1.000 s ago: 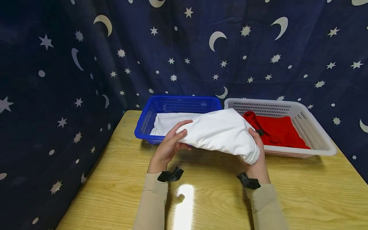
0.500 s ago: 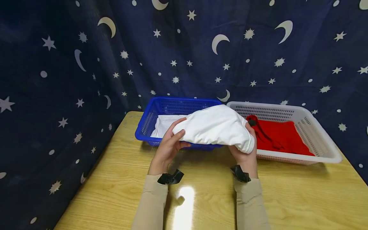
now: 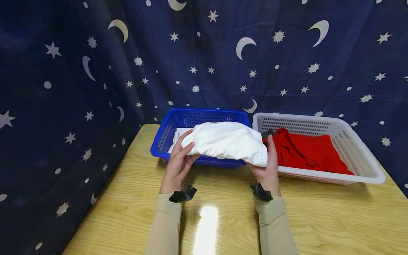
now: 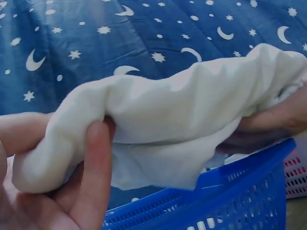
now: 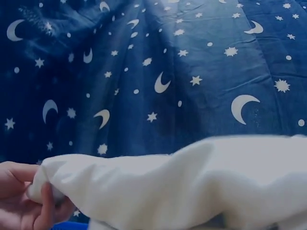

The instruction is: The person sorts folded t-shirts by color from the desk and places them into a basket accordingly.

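Observation:
A folded white cloth (image 3: pixel 226 141) is held up between both hands, in front of and above the blue basket (image 3: pixel 213 162). My left hand (image 3: pixel 177 161) grips its left end, thumb on the near side, as the left wrist view shows the cloth (image 4: pixel 158 108) wrapped by fingers (image 4: pixel 98 158). My right hand (image 3: pixel 267 166) holds the right end, its thumb up along the cloth's edge; part of that hand is hidden by the cloth. Another white cloth (image 3: pixel 179 134) lies in the blue basket, mostly covered in the head view by the held one.
To the right of the blue basket stands a white basket (image 3: pixel 363 156) with red cloth (image 3: pixel 313 150) in it. Both sit at the back of a wooden table (image 3: pixel 325 216). A dark blue curtain (image 3: pixel 223 42) with moons and stars hangs behind and at the left.
The right hand has moved left and brought its end of the white cloth closer to the left hand. The cloth now lies more level over the blue basket, less peaked. The left hand shifted slightly left.

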`<action>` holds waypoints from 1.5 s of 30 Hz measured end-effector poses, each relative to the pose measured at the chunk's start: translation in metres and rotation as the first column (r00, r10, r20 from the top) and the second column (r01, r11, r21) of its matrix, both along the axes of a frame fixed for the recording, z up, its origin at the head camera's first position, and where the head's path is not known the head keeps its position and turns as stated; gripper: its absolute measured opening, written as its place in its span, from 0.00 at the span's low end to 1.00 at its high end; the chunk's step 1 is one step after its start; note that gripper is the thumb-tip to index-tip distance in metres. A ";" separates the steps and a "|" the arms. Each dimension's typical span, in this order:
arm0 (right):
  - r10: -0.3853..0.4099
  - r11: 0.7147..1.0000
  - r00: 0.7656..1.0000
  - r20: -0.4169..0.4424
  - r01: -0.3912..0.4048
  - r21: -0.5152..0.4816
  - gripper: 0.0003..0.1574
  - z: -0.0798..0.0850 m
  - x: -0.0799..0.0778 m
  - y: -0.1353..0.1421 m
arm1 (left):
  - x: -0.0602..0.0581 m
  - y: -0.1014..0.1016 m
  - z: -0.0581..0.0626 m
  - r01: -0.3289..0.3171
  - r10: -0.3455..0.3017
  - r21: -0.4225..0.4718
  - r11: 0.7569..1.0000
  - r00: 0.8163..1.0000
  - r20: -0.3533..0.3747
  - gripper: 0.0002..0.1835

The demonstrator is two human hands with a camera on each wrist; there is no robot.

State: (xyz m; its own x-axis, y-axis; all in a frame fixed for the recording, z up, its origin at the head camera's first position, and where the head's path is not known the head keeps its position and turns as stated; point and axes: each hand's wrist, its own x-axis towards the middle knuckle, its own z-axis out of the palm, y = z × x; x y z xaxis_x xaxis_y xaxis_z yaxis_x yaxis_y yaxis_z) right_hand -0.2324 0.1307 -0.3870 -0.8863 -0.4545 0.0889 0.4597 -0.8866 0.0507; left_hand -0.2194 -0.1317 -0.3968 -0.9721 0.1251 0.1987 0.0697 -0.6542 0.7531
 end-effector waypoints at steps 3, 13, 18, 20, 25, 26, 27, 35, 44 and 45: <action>0.049 0.998 0.999 0.011 -0.049 0.046 0.38 -0.001 0.000 -0.002 | -0.001 -0.005 -0.001 -0.038 0.038 0.038 0.999 0.999 -0.002 0.28; 0.074 0.985 0.996 -0.044 -0.066 0.158 0.21 -0.005 0.001 -0.009 | -0.005 -0.024 0.001 -0.098 0.098 0.042 0.994 0.995 -0.009 0.26; -0.004 0.927 0.978 -0.208 0.081 0.366 0.30 -0.003 -0.003 -0.010 | -0.010 -0.030 0.004 -0.125 0.124 -0.017 0.992 0.992 -0.037 0.26; -0.029 0.873 0.944 -0.327 0.183 0.453 0.37 -0.002 -0.007 -0.010 | -0.013 -0.031 0.005 -0.145 0.144 -0.026 0.989 0.989 -0.046 0.26; -0.102 0.611 0.876 -0.472 0.430 0.665 0.43 -0.001 -0.014 -0.015 | -0.018 -0.033 0.008 -0.203 0.201 -0.076 0.976 0.979 -0.030 0.24; -0.115 0.546 0.868 -0.483 0.461 0.700 0.43 -0.001 -0.015 -0.016 | -0.019 -0.035 0.008 -0.215 0.213 -0.100 0.972 0.977 -0.024 0.24; -0.122 0.477 0.862 -0.491 0.485 0.733 0.42 -0.001 -0.016 -0.018 | -0.020 -0.036 0.009 -0.228 0.228 -0.127 0.965 0.974 -0.021 0.23; -0.037 0.009 0.845 -0.533 0.534 0.845 0.37 -0.005 -0.024 -0.032 | -0.027 -0.049 0.010 -0.350 0.362 -0.326 0.878 0.932 -0.024 0.19; 0.254 -0.367 0.792 -0.555 0.610 0.703 0.37 -0.003 -0.043 -0.037 | -0.031 -0.051 0.016 -0.392 0.431 -0.618 0.682 0.898 -0.094 0.18; 0.286 -0.396 0.784 -0.551 0.621 0.677 0.37 -0.003 -0.045 -0.038 | -0.032 -0.051 0.015 -0.402 0.437 -0.644 0.650 0.892 -0.116 0.18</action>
